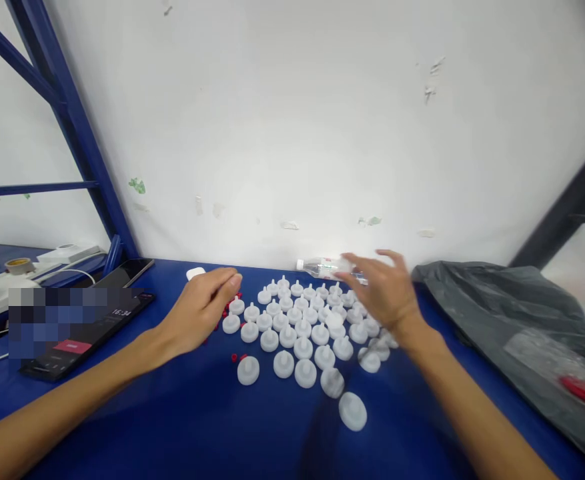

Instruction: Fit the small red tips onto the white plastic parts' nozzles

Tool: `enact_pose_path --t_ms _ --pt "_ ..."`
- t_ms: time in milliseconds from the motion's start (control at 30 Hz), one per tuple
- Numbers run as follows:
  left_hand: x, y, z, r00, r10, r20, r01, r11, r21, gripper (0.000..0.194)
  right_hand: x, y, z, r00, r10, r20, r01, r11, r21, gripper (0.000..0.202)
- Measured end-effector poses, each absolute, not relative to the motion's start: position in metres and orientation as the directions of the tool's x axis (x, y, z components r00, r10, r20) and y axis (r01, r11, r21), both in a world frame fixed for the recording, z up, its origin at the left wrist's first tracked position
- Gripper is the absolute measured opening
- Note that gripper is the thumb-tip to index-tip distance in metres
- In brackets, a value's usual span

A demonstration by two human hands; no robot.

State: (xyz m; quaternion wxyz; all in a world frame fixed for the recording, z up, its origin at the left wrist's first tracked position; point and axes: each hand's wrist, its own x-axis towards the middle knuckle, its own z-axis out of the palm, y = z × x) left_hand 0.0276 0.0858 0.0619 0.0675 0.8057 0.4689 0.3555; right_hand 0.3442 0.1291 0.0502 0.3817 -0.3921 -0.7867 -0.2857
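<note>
Several white plastic caps with a short spout on top point(303, 348) stand in a spread-out group on the blue table point(197, 427). My left hand point(201, 308) is closed at the left edge of the group, thumb pressed against the curled fingers; whatever is inside is hidden. Beneath and beside it lie small red pieces point(234, 357), partly covered by the hand. My right hand point(383, 288) hovers over the right rear of the group, fingers apart and slightly blurred, with nothing visible in them. One white cap point(353, 411) lies tilted closest to me.
A clear bottle point(322, 267) lies on its side by the wall, partly behind my right hand. A phone point(87, 337) and a second dark device point(131, 272) are at left, near a tape roll point(19, 266). Grey plastic sheeting point(492, 313) covers the right side.
</note>
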Motion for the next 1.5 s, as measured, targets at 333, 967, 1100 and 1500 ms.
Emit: enact_pose_path --t_ms 333,967,1100,1500 --pt "0.024 0.099 0.043 0.538 0.765 0.354 0.756 -0.624 0.199 0.022 0.323 0.125 0.040 -0.430 0.441 0.788 0.791 0.604 0.093 0.033" --pt "0.032 0.090 0.047 0.415 0.604 0.681 0.579 -0.752 0.314 0.023 0.265 0.086 0.035 -0.556 0.453 0.697 0.607 0.794 -0.032 0.049" --pt "0.012 0.115 0.045 0.452 0.559 0.696 0.717 -0.691 0.089 0.026 0.271 0.088 0.038 -0.531 0.495 0.688 0.654 0.755 -0.038 0.038" --pt "-0.003 0.144 0.028 0.631 0.679 0.374 0.746 -0.664 -0.054 0.045 0.270 0.088 0.039 -0.575 0.476 0.666 0.629 0.778 -0.013 0.034"
